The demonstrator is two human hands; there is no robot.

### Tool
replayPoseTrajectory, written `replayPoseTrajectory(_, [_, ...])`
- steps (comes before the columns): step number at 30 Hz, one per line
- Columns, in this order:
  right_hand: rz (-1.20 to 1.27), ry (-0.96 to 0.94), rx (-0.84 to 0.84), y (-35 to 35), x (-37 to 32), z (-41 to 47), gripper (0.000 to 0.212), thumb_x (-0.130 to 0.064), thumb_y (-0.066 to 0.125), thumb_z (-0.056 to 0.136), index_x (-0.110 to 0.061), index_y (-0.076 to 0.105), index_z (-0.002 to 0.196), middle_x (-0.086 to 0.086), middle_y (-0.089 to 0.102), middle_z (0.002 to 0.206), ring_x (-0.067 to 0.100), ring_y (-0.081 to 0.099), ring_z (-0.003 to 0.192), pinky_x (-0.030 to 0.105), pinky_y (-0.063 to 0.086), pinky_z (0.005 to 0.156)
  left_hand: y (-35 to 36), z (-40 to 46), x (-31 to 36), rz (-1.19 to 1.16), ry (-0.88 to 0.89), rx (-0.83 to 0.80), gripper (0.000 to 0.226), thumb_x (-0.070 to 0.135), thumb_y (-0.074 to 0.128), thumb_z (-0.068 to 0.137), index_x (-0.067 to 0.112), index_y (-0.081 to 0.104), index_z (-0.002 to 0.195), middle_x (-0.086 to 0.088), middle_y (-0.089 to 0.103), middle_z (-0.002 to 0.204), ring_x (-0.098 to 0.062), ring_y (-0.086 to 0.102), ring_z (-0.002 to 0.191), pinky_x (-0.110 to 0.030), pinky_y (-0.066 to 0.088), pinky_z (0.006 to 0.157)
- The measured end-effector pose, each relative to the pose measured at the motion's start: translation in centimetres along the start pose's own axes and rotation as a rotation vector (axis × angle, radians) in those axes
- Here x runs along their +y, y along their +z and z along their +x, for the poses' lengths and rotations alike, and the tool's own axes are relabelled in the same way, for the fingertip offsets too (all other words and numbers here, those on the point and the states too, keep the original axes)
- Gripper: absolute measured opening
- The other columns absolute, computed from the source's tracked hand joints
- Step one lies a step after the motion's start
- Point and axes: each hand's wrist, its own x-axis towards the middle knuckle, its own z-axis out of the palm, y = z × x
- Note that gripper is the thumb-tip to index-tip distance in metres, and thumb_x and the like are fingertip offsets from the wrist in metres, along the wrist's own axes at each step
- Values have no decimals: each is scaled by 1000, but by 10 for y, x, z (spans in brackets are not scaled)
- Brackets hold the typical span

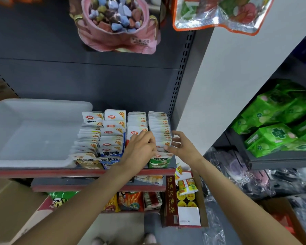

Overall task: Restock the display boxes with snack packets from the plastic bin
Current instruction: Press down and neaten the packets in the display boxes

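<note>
Four rows of small white snack packets stand upright in display boxes on the shelf: the left row [88, 138], the second row [112, 133], the third row [136, 121] and the rightmost row [159, 128] with a green-fronted box [159, 160]. A white plastic bin [30, 131] sits to their left and holds nothing visible. My left hand [140, 149] has its fingers curled over the packets between the third and rightmost rows. My right hand [182, 145] touches the right side of the rightmost row with spread fingers, thumb at a packet's edge.
A red-edged shelf lip [78, 172] runs below the boxes. Lower shelves hold chip bags [129, 200] and an open carton [185, 200] of yellow packets. Green packs [272, 124] fill the shelving at right. A pink bag [118, 23] hangs overhead.
</note>
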Motion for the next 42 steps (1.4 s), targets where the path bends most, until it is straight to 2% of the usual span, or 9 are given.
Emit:
replayPoseTrajectory(6, [-91, 160, 19, 3, 7, 2, 66, -48, 69, 78, -14, 38, 125, 11, 63, 109, 20, 64, 90, 38, 53, 85, -2, 8, 0, -62, -213, -85, 15, 32, 64, 85, 19, 68, 93, 8, 47, 112, -11, 41, 107, -27, 33, 93])
replayPoseTrajectory(15, [-37, 116, -3, -2, 9, -7, 47, -20, 73, 80, -7, 47, 118, -1, 64, 80, 5, 59, 68, 11, 48, 58, 0, 6, 1, -381, -318, -80, 22, 26, 62, 89, 15, 66, 108, 3, 52, 109, -13, 47, 110, -22, 38, 90])
replayPoseTrajectory(20, [-115, 29, -2, 1, 7, -11, 55, -33, 70, 82, -16, 48, 129, 7, 57, 129, 19, 57, 114, 37, 47, 99, 6, 2, 8, -108, -73, -70, 46, 28, 38, 100, 20, 33, 145, 6, 27, 152, -13, 23, 141, -28, 18, 114])
replayPoseTrajectory(23, [-35, -69, -132, 3, 10, -18, 53, -14, 61, 90, -32, 37, 133, -18, 52, 131, -1, 51, 119, 18, 42, 100, 16, -4, 4, -66, -50, -179, 53, 34, 25, 103, 20, 7, 151, 9, -4, 155, -7, -3, 145, -24, -2, 115])
replayPoseTrajectory(27, [-117, -114, -192, 4, 18, -15, 74, 8, 55, 87, -39, 26, 137, -25, 47, 130, -13, 44, 120, 10, 38, 98, 18, -6, -2, 21, -27, -111, 49, 18, 68, 85, 8, 54, 131, -7, 56, 132, -23, 56, 119, -37, 47, 95])
replayPoseTrajectory(29, [-184, -125, -136, 10, 19, -12, 74, 4, 52, 89, -33, 22, 146, -14, 49, 135, -3, 46, 122, 17, 39, 101, 19, -4, 1, 21, -87, -63, 45, 12, 72, 81, 8, 60, 123, -8, 63, 120, -24, 60, 109, -37, 51, 87])
replayPoseTrajectory(33, [-276, -102, -4, 15, 21, -9, 69, 4, 43, 91, -25, 20, 149, -1, 53, 132, 20, 52, 120, 20, 42, 90, 21, 9, 15, -128, -190, -28, 52, 21, 39, 100, 10, 23, 148, -6, 19, 155, -19, 16, 144, -29, 14, 117])
replayPoseTrajectory(36, [-168, -49, -74, 18, 17, -7, 82, 11, 43, 89, -22, -1, 151, -7, 34, 143, 14, 45, 126, 19, 44, 94, 27, 23, 19, -260, -276, -174, 61, 32, 25, 103, 15, -9, 150, -1, -24, 156, -12, -23, 142, -27, -7, 114])
replayPoseTrajectory(42, [-203, -20, -176, 14, 3, 12, 96, 6, 54, 89, -18, -18, 148, -1, 18, 156, 18, 33, 136, 27, 36, 104, 26, 49, 3, -128, -320, -334, 61, 39, 16, 102, 10, -10, 149, -7, -19, 156, -16, -19, 143, -30, -9, 115])
